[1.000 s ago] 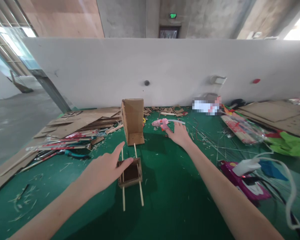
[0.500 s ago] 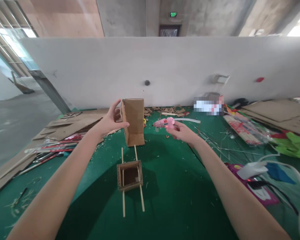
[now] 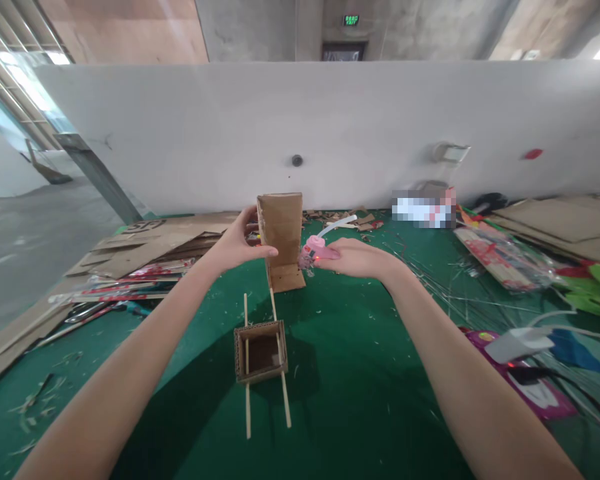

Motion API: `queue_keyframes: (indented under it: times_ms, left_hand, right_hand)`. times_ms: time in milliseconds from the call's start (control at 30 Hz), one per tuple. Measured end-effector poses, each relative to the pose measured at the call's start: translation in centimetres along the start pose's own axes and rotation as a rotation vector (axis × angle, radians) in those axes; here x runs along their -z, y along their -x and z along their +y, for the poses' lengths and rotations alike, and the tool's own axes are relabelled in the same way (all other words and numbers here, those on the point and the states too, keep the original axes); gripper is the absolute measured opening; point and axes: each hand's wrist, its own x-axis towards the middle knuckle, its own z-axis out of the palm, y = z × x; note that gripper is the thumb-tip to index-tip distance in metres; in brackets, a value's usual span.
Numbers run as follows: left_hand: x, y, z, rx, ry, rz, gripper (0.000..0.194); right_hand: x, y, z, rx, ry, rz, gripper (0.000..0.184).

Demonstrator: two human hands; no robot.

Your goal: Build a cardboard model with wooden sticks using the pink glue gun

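My left hand (image 3: 245, 240) grips the left side of an upright folded cardboard piece (image 3: 284, 230), thumb in front and fingers behind. In my right hand (image 3: 353, 257) is a pink hot glue gun (image 3: 314, 251), a clear glue stick rising from its back. Its nozzle points down and left, close to the cardboard's lower right edge; whether it touches I cannot tell. Nearer to me, a small open cardboard box (image 3: 260, 352) rests on the green table with two thin wooden sticks (image 3: 286, 399) running through it lengthwise.
Cardboard sheets (image 3: 130, 250) and packaged sticks lie at the left. Cardboard scraps (image 3: 365, 220) line the wall. To the right are a bag of wooden sticks (image 3: 500, 257), green cloth (image 3: 593, 290) and a purple power strip (image 3: 555, 400) with plugs and cables.
The glue gun has moved left and tilted down, to the cardboard's lower right edge. My left hand and the folded cardboard have shifted slightly right.
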Motion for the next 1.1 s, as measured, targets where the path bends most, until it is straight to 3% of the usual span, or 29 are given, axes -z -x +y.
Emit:
queue_keyframes:
  times_ms: [233, 767, 1100]
  left_hand:
    - [-0.4, -0.1, 0.3, 0.005, -0.007, -0.017, 0.093]
    - [-0.8, 0.0, 0.7, 0.046, 0.001, -0.02, 0.097]
    - [-0.6, 0.1, 1.1, 0.03, -0.007, -0.051, 0.094]
  right_hand:
    - [-0.6, -0.6, 0.5, 0.028, 0.052, -0.048, 0.04]
    - [-0.8, -0.4, -0.7, -0.023, 0.114, -0.084, 0.038]
    - [-0.5, -0.3, -0.6, -0.036, 0.086, 0.042, 0.044]
